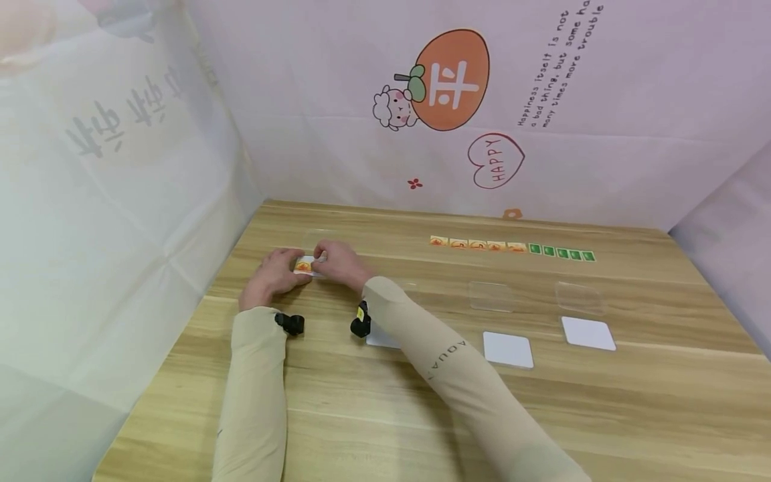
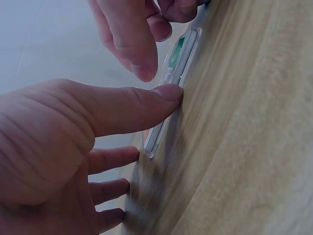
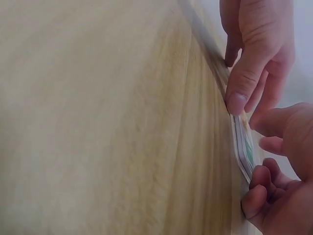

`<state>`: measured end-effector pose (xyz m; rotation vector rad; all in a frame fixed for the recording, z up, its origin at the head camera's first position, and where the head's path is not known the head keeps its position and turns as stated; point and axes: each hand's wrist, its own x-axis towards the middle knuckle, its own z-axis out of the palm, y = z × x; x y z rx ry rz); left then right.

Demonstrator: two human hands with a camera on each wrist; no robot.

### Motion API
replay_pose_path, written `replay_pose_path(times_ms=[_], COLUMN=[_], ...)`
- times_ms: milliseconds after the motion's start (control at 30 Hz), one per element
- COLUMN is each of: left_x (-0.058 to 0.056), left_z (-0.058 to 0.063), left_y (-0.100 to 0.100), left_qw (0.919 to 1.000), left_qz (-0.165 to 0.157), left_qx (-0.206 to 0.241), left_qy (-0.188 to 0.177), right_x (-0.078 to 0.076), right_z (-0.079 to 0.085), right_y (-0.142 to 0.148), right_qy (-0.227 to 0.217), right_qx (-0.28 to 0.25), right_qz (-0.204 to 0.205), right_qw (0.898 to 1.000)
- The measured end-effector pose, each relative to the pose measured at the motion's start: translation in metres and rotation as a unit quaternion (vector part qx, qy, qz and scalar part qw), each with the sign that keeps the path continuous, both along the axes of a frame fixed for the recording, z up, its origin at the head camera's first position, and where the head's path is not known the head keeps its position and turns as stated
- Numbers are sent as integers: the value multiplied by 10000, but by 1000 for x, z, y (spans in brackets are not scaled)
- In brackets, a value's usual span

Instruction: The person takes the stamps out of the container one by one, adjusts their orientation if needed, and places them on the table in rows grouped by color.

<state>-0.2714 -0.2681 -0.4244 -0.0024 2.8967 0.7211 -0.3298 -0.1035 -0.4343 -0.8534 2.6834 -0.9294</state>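
Observation:
At the table's far left lies a white card (image 1: 309,259) with rounded corners and an orange picture piece (image 1: 303,266) on it. Low from the side, the left wrist view shows its layered clear edge and a green piece (image 2: 175,53) on top. My left hand (image 1: 277,273) holds it by the left end, thumb (image 2: 167,92) against the near edge, other fingers resting on the table. My right hand (image 1: 340,262) is at its right end, thumb and index over the top, other fingers (image 3: 254,199) curled beside it. I cannot tell whether the right fingertips pinch anything.
A row of small orange pieces (image 1: 478,245) and green pieces (image 1: 563,254) lies at the back. White cards (image 1: 508,349) (image 1: 588,333) lie right of my arm, with clear plates (image 1: 490,296) (image 1: 578,298) behind. My right forearm partly covers another white card (image 1: 382,337). Cloth walls border the table.

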Motion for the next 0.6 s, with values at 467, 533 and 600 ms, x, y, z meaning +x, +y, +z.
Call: replay_pose_path(times_ms=[467, 533, 600], left_x=[1, 1, 1], left_z=[1, 1, 0], left_y=[1, 1, 1], left_qw=[9999, 10000, 10000], left_qz=[-16, -4, 16], left_qx=[-100, -89, -76], left_qy=[-21, -22, -23], right_x=[3, 4, 4], right_z=[-1, -1, -1], right_y=[-10, -11, -11], right_qy=[228, 230, 243], right_qx=[521, 580, 605], right_qz=[-196, -237, -263], right_qw=[9982, 9978, 9975])
